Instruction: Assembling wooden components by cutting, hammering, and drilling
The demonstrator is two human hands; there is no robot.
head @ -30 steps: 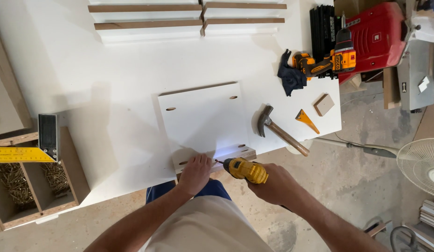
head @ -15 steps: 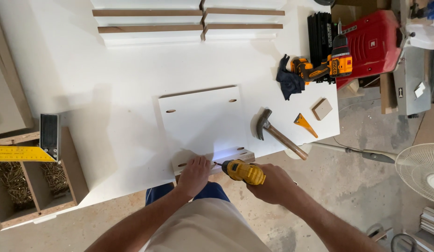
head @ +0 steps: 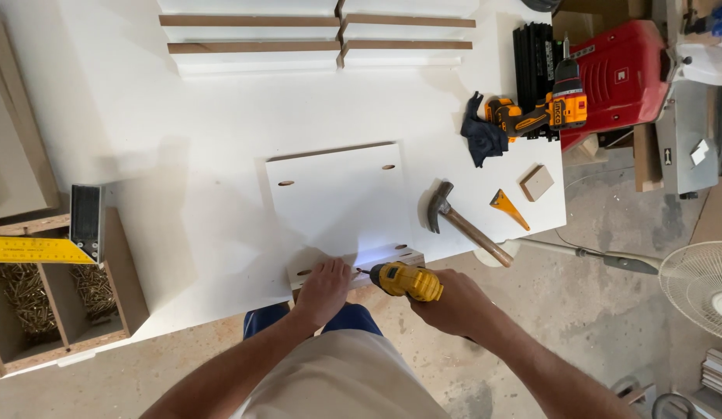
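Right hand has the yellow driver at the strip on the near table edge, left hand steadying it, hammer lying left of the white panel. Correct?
Not quite. In the head view the hammer lies right of the white panel, not left. The rest holds: the right hand holds the yellow driver at the strip on the near table edge, and the left hand steadies it.

- Bright, even daylight; the white table (head: 182,155) is nearly washed out
- Small bluish glow from the drill (head: 403,281)
- Soft shadows, sharp focus, slightly bent edges

A yellow cordless screwdriver (head: 405,280) is held level, its tip lit against a narrow white strip (head: 353,268). The strip is butted against a white panel (head: 337,198) lying flat.
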